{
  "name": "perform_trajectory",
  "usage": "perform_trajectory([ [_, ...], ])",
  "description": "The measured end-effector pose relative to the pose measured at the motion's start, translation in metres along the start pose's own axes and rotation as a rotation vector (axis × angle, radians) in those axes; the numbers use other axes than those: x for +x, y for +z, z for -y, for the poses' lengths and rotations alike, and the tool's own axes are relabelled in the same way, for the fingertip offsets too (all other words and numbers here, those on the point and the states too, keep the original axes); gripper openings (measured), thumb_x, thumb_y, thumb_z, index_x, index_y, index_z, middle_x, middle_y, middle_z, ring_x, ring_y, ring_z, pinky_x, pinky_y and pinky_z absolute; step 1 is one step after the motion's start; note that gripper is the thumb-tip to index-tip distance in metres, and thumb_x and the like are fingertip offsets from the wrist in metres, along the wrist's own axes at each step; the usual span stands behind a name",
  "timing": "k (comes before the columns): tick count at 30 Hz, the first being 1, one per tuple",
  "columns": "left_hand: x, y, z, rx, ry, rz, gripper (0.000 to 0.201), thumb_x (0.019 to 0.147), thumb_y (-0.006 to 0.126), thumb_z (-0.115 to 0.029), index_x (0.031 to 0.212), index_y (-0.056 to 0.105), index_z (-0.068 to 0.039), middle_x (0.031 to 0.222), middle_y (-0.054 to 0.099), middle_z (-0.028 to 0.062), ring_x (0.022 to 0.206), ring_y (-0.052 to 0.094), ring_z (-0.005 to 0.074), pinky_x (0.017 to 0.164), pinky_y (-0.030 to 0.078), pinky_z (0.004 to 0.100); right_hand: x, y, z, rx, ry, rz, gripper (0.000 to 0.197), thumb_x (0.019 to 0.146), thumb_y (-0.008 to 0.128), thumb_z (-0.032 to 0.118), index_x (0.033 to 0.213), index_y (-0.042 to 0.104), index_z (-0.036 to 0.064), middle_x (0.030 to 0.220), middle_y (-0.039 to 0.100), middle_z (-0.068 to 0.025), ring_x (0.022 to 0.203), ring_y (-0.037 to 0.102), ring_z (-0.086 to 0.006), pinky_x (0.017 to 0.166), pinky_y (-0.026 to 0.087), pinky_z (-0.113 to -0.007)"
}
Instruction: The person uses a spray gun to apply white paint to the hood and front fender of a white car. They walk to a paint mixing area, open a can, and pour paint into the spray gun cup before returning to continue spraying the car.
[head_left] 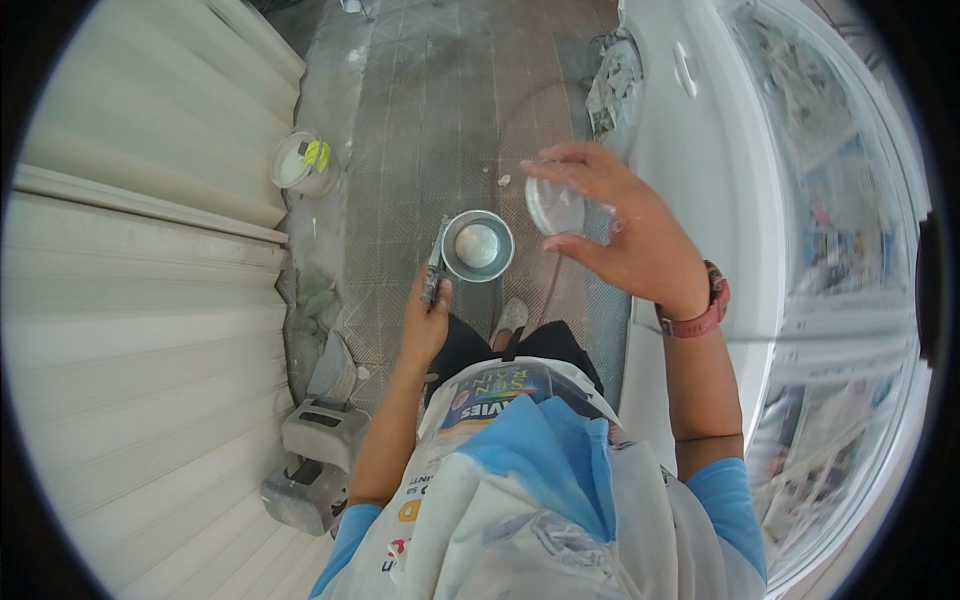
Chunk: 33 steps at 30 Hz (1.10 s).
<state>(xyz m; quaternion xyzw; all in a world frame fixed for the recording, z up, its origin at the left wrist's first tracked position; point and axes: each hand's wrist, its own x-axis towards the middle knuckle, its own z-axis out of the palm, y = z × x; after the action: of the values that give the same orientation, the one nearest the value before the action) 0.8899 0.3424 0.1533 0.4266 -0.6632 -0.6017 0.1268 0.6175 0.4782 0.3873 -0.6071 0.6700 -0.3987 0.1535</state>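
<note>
Your left hand [427, 318] gripped a round silver metal cup's [505, 248] grey handle [433, 272], your right hand [640, 232] a clear round plastic container [560, 207], probably light, safest rim-held.

A round, silver-grey metal cup [505, 259] with pale matter [478, 245] inside is held mouth-up by its side handle [433, 272], near a tilted, clear, round plastic container [562, 208].
</note>
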Motion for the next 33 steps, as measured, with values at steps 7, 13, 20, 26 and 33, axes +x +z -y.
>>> perform_trajectory([
  [7,0.170,0.010,-0.074,0.080,0.107,-0.037,0.049,0.111,0.058,-0.020,0.156,0.050,-0.001,0.148,0.060,0.0243,0.136,0.059,0.0357,0.116,0.044,0.0440,0.154,0.005,-0.080,-0.323,-0.056,0.199,0.062,0.082,0.084,0.013,0.141,0.068,0.0147,0.139,0.062,-0.0128,0.125,0.064,-0.0351,0.098,0.057,-0.044],
  [13,0.347,-0.004,-0.124,0.156,0.148,0.043,0.049,0.111,0.058,-0.017,0.156,0.049,-0.001,0.147,0.060,0.0259,0.136,0.060,0.0373,0.112,0.047,0.0437,0.294,0.008,-0.179,-0.552,-0.068,0.251,0.046,0.089,0.071,0.009,0.135,0.068,0.0091,0.127,0.062,-0.0113,0.114,0.066,-0.0326,0.089,0.060,-0.042],
  [20,0.534,-0.023,-0.212,0.158,0.174,0.134,0.050,0.110,0.060,-0.018,0.155,0.048,0.001,0.147,0.058,0.0274,0.134,0.061,0.0386,0.105,0.053,0.0451,0.452,-0.029,-0.268,-0.509,0.027,0.196,0.055,0.082,0.078,0.009,0.136,0.068,0.0091,0.127,0.061,-0.0124,0.115,0.066,-0.0337,0.089,0.059,-0.043],
  [26,0.667,-0.017,-0.271,0.281,0.239,0.177,0.050,0.110,0.060,-0.021,0.155,0.050,0.001,0.143,0.060,0.0268,0.127,0.065,0.0382,0.103,0.054,0.0433,0.541,-0.066,-0.364,-0.420,0.178,0.127,0.066,0.078,0.086,0.012,0.140,0.067,0.0098,0.129,0.063,-0.0154,0.118,0.065,-0.0363,0.096,0.057,-0.045],
  [33,0.852,0.020,-0.319,0.416,0.257,0.250,0.052,0.108,0.062,-0.022,0.155,0.051,0.000,0.136,0.063,0.0223,0.106,0.068,0.0327,0.092,0.053,0.0412,0.641,-0.117,-0.502,-0.357,0.240,0.000,0.063,0.082,0.083,0.011,0.142,0.066,0.0123,0.140,0.061,-0.0150,0.124,0.064,-0.0353,0.098,0.058,-0.045],
])
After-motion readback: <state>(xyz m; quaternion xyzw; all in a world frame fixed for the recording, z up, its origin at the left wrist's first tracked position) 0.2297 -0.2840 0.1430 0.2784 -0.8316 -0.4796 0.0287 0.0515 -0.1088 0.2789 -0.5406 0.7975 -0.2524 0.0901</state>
